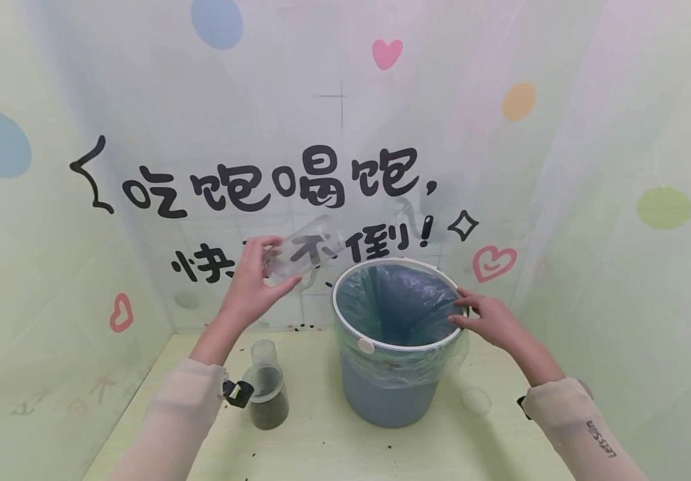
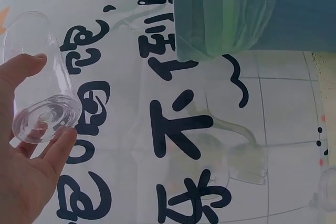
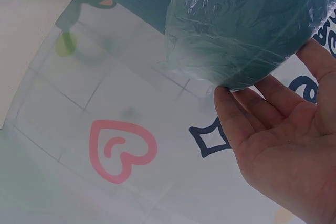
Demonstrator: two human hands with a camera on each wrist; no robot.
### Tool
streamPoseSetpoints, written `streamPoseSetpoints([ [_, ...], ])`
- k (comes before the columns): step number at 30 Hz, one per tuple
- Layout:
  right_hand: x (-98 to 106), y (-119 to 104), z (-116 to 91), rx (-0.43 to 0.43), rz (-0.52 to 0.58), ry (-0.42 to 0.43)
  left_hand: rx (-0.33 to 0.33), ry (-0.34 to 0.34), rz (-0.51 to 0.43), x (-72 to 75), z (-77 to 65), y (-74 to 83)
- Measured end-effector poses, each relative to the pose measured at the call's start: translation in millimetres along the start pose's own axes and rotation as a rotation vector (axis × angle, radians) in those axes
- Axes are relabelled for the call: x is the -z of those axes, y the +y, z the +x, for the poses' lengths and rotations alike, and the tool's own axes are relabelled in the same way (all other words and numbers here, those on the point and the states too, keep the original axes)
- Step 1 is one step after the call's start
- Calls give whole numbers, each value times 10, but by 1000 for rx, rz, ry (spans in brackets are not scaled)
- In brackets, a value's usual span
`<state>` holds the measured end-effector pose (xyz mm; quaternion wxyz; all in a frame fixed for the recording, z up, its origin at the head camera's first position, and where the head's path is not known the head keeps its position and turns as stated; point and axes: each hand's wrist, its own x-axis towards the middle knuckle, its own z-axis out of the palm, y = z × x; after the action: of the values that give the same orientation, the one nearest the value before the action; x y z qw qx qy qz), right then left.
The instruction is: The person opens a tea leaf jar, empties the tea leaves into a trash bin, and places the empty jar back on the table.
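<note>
A clear plastic cup (image 1: 306, 250) is held tilted in my left hand (image 1: 255, 277), its mouth pointing up and right toward the trash bin. The left wrist view shows the thumb and fingers around the cup (image 2: 44, 72) near its ringed base; no contents show through its wall. The blue trash bin (image 1: 390, 394) stands upright with a white rim and a translucent bag liner (image 1: 417, 297). My right hand (image 1: 492, 321) grips the bin's right rim, fingers reaching over it. Up close, the fingertips of the right hand (image 3: 283, 124) press against the liner (image 3: 236, 30).
On the pale table (image 1: 309, 434), left of the bin, stands a clear container with dark contents (image 1: 270, 404), and a small clear cup (image 1: 264, 352) behind it. A clear round piece (image 1: 476, 401) lies right of the bin. Dark specks dot the table; a printed curtain (image 1: 261, 100) hangs behind.
</note>
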<state>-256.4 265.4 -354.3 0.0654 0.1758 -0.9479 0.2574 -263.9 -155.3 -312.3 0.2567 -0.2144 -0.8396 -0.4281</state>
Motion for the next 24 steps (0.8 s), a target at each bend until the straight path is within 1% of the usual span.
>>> streamPoseSetpoints([
  [4,0,5,7,-1,7,-7,33,0,-21,58,-34,-45],
  [13,0,16,11,-5,1,-6,60,23,-17,147,-91,-144],
  [19,-4,26,21,-12,4,-1,85,53,-7,213,-150,-201],
  [24,-4,20,12,0,7,4,95,67,-1,286,-196,-269],
])
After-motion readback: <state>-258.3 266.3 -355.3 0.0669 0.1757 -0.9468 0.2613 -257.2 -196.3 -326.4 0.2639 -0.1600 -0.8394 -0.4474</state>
